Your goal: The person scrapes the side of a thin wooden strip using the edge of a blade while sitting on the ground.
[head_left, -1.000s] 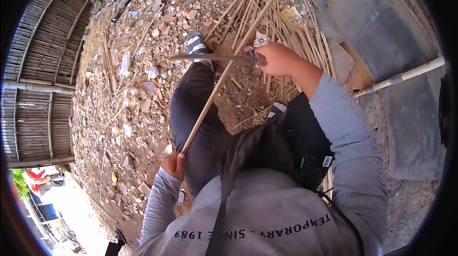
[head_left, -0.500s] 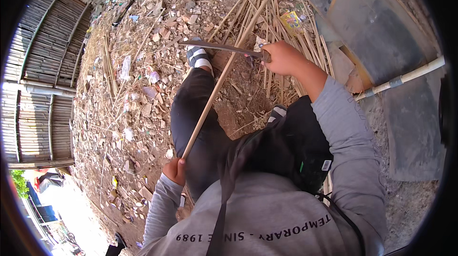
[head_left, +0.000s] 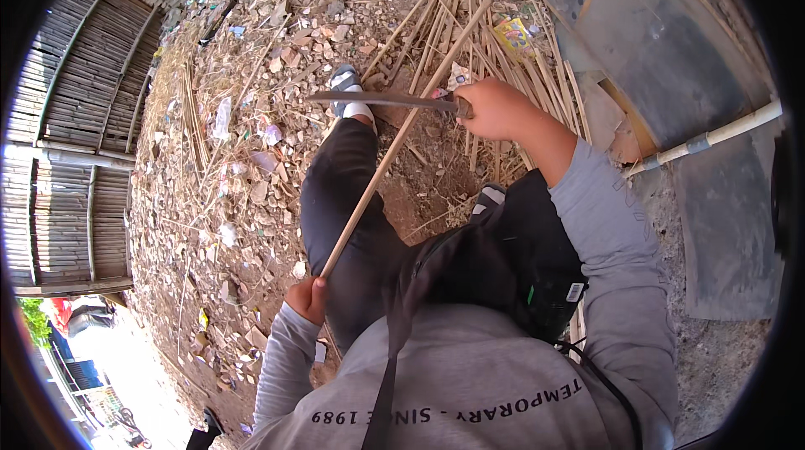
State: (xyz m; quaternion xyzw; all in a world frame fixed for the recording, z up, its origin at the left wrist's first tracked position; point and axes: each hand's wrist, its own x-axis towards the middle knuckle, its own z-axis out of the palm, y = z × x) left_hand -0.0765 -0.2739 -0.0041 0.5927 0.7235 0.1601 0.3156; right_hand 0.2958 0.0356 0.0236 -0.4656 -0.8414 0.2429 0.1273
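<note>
My left hand (head_left: 308, 299) is wrapped round the near end of a long, thin bamboo strip (head_left: 363, 201), beside my left knee. The strip slants away to the far right, over the ground between my legs. In my right hand (head_left: 496, 110) is the handle of a machete (head_left: 377, 98), its long dark blade pointing left. The blade lies across the strip at about its middle and appears to touch it. My left foot (head_left: 345, 81) in a striped sandal is just past the blade tip.
A pile of bamboo strips (head_left: 432, 31) lies ahead, with a yellow wrapper (head_left: 513, 34) on it. Broken tile and rubble (head_left: 251, 190) cover the ground leftward. Dark boards (head_left: 662, 47) and a pale pole (head_left: 713, 140) stand at right, a bamboo fence (head_left: 71, 114) at far left.
My right hand and the machete have come slightly nearer to me along the strip, the blade now more level. The strip's far end has swung a little right; my left hand stays in place.
</note>
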